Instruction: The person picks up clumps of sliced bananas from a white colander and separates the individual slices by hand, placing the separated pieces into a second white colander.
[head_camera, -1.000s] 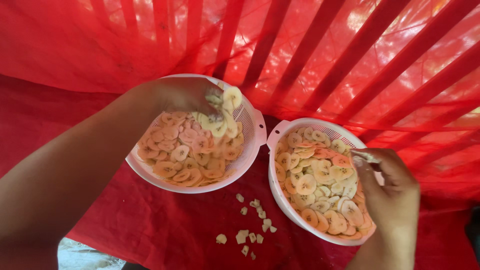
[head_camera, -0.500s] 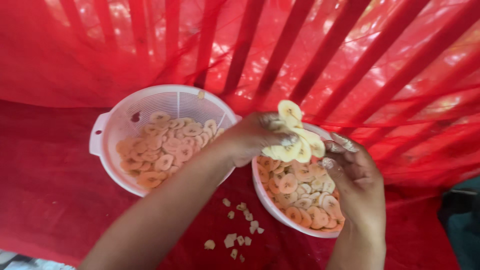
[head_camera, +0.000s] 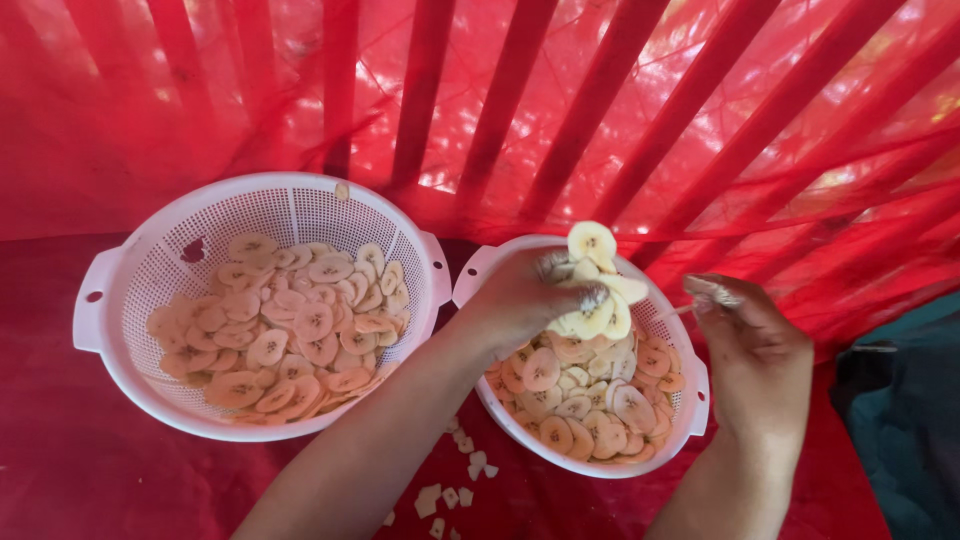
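Change since earlier frame: since half a second ago the left hand (head_camera: 530, 300) with its handful of banana slices (head_camera: 595, 290) has been carried a little further right, and now it is fully above the right colander (head_camera: 690, 400); the left colander (head_camera: 110, 290) is uncovered by the arm.
Left hand: the fingers (head_camera: 575, 290) are clenched around the handful; several slices stick out upward and to the right of the fist.
Right hand: the right hand (head_camera: 755, 355) is held at the right rim of the right colander, apart from the handful; a small pale piece is seen at its fingertips (head_camera: 715, 293), but whether it is gripped cannot be told.
Key relation: the handful lies directly over the upper middle of the right colander, above the slices in the colander (head_camera: 590, 395); it is in the left hand, and the right hand stands just to the right of it.
Left colander: it is in the left half of the frame, filled with a flat layer of slices (head_camera: 290, 335).
Small scraps (head_camera: 465, 480): they are scattered on the red cloth (head_camera: 70, 470) at the bottom centre, between the two colanders.
Background: red netting (head_camera: 700, 120) fills the upper part.
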